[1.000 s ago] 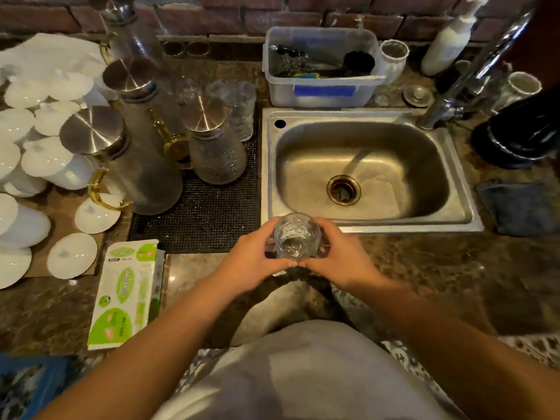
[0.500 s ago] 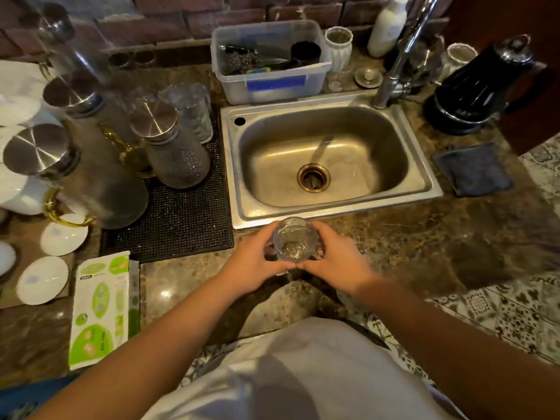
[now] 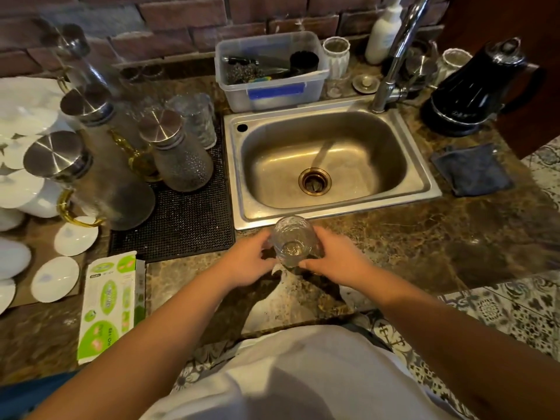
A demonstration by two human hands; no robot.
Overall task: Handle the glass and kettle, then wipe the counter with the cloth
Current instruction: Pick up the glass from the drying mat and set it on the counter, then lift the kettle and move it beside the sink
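Note:
A clear textured glass [image 3: 292,239] stands upright just in front of the sink's front rim, over the brown marble counter [image 3: 424,237]. My left hand [image 3: 247,262] holds its left side and my right hand [image 3: 336,259] holds its right side. A black kettle [image 3: 475,92] sits on its base at the back right of the counter. A dark blue folded cloth [image 3: 472,169] lies flat on the counter right of the sink, in front of the kettle.
The steel sink [image 3: 424,180] with its tap [image 3: 397,53] fills the middle. Glass carafes [image 3: 178,153] stand on a black mat [image 3: 188,225] to the left, with white saucers [image 3: 75,234] beyond. A green tissue box [image 3: 109,304] lies near left. A plastic tub [image 3: 272,92] sits behind the sink.
The view has swung right, bringing the kettle and cloth fully into sight. Both hands still hold the glass at the same spot before the sink.

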